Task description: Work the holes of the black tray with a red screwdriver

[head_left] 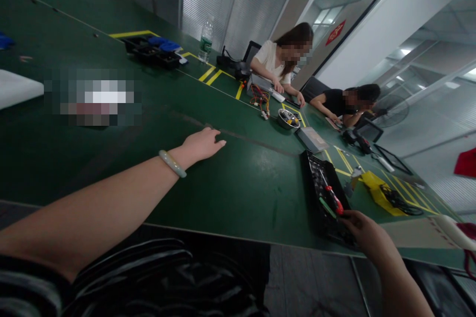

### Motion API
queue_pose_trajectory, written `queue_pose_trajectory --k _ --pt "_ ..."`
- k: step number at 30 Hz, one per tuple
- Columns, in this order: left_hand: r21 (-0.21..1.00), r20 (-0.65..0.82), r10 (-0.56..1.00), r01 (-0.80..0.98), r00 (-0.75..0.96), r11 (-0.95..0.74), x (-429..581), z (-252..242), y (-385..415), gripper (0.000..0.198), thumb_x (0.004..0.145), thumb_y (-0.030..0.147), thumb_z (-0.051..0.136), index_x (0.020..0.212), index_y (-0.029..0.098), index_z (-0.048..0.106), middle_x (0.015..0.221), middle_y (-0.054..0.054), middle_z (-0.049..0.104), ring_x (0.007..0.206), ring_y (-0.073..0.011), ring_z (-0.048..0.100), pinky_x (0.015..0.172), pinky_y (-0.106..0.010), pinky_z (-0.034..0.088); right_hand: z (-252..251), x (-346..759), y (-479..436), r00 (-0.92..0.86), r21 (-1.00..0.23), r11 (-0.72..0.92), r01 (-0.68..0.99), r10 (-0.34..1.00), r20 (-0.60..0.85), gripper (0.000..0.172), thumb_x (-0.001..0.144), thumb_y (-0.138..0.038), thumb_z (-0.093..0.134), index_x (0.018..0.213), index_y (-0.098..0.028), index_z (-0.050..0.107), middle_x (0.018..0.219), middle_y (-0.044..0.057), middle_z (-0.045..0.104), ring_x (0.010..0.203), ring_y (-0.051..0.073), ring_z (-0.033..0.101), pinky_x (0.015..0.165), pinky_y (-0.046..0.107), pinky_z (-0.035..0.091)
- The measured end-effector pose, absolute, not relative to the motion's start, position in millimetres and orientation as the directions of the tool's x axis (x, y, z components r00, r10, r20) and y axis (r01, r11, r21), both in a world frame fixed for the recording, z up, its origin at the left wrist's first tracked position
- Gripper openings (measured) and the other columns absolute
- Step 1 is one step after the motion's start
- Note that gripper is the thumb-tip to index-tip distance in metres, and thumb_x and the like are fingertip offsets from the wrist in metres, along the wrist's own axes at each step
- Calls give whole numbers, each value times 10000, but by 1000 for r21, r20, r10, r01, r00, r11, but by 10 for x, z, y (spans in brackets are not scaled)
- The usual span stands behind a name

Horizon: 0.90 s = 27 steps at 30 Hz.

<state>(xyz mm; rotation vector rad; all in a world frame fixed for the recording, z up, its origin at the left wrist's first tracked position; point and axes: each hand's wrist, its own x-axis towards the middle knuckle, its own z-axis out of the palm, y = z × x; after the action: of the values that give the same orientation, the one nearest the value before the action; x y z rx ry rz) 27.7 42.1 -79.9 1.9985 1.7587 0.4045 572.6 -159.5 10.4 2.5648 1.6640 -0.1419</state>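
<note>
My left hand (204,145), with a pale green bangle (172,164) on its wrist, is low over the green table with thumb and fingers apart. Nothing shows in it. At the right, the fingers of my right hand (366,232) are pinched at the end of a red-handled screwdriver (334,200). The screwdriver lies along a long black tray (311,178), its shaft pointing away from me. Beside its handle in the tray is a green strip (327,207). Dark small parts in the tray are too dim to make out.
A steel bowl (288,119) of small parts and a grey box (311,139) stand beyond the tray. To its right lies a yellow item (377,192) with black cable. Farther off are a water bottle (206,42), a black case (152,52) and two people working.
</note>
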Motion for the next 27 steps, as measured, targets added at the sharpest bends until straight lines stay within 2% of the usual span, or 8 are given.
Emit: queue_pose_trajectory --k 3,4,9,12,14,18,23,27 --pt "511 -74 986 855 147 -89 277 -803 425 736 1030 651 493 1613 204 546 1538 -196 614 1097 -338 737 829 -408 615 -8 5913 -1604 556 128 -555 822 831 24 917 893 -675 443 1482 17 565 1424 390 649 1368 538 629 1087 662 524" --pt "512 -75 986 855 147 -88 277 -802 426 736 1028 647 497 1615 205 544 1544 -197 608 1083 -336 741 825 -411 615 -46 5966 -1599 584 144 -584 799 810 47 946 905 -678 424 1487 58 540 1427 419 632 1380 548 619 1083 671 526" --pt "513 -82 986 854 148 -85 281 -782 421 734 1029 632 504 1616 194 544 1519 -199 625 1143 -363 731 859 -438 615 -144 6121 -1477 564 135 -554 821 824 -50 543 1010 -538 396 1197 -161 739 1135 211 822 1063 346 799 922 465 627" --pt "518 -83 985 851 150 -86 284 -764 412 730 1036 631 496 1620 197 540 1528 -199 622 1180 -363 721 874 -430 611 -115 6120 -1389 558 134 -544 828 823 -106 435 1064 -526 463 1044 -184 730 983 111 805 897 224 776 865 399 624" --pt "522 -87 985 849 149 -82 284 -755 407 725 1037 634 498 1620 204 541 1536 -198 619 1181 -357 721 871 -415 609 -77 6072 -1346 551 128 -537 834 823 -139 407 1053 -541 563 1050 -164 715 979 56 772 880 165 739 875 376 626" --pt "533 -90 986 843 140 -72 280 -749 402 718 1038 627 502 1617 205 544 1529 -198 628 1170 -352 724 875 -410 609 -1 5854 -1298 503 100 -493 864 848 -166 362 1025 -516 640 1113 -171 710 1069 48 761 944 161 726 901 374 621" --pt "565 -78 988 822 137 -69 279 -748 405 723 1031 638 511 1598 191 566 1501 -197 649 1144 -356 732 864 -419 608 46 5377 -1240 477 83 -470 879 866 -148 426 1067 -449 369 879 -222 676 882 89 774 863 225 752 768 330 533" --pt "612 -52 989 787 139 -78 301 -709 394 681 1051 612 475 1558 177 601 1398 -180 725 1145 -347 733 913 -424 586 36 4782 -1131 431 52 -428 902 895 -117 430 1032 -501 338 927 -231 656 931 108 763 884 252 722 706 324 437"
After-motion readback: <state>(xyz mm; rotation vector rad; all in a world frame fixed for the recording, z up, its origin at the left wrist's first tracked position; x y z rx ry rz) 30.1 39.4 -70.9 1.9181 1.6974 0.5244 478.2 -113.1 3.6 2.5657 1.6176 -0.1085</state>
